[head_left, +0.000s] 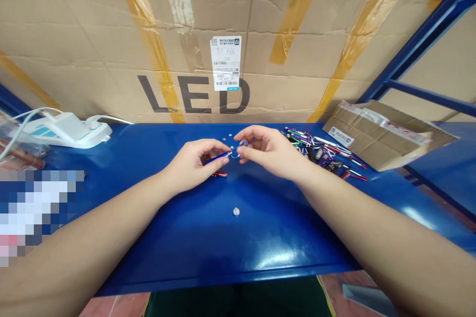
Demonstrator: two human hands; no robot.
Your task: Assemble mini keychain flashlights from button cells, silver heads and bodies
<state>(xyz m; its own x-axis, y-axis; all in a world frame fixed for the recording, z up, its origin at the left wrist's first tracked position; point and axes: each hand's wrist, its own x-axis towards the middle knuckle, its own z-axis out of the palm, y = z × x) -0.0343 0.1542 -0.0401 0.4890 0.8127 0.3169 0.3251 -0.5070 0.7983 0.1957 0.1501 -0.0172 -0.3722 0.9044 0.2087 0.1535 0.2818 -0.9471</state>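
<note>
My left hand [203, 161] is closed around a slim blue pen-shaped metal tube [215, 158], which slants up to the right. Fingers of my right hand [269, 151] pinch a small blue ring-like clip [235, 154] at the tube's end, close to the left fingertips. Part of the clip is hidden by the fingers. Just below the left hand lies a short red metal tube [220, 174], partly covered. Small silver discs [230, 135] rest on the table behind the hands. Nearer to me lies a larger round silver disc [236, 212].
A pile of colourful pen-shaped tubes [323, 151] lies right of my right hand, beside an open cardboard box [375, 133]. A white power strip [70, 129] with cables sits at the left. Behind the blue table [208, 252] stands a large carton [92, 59].
</note>
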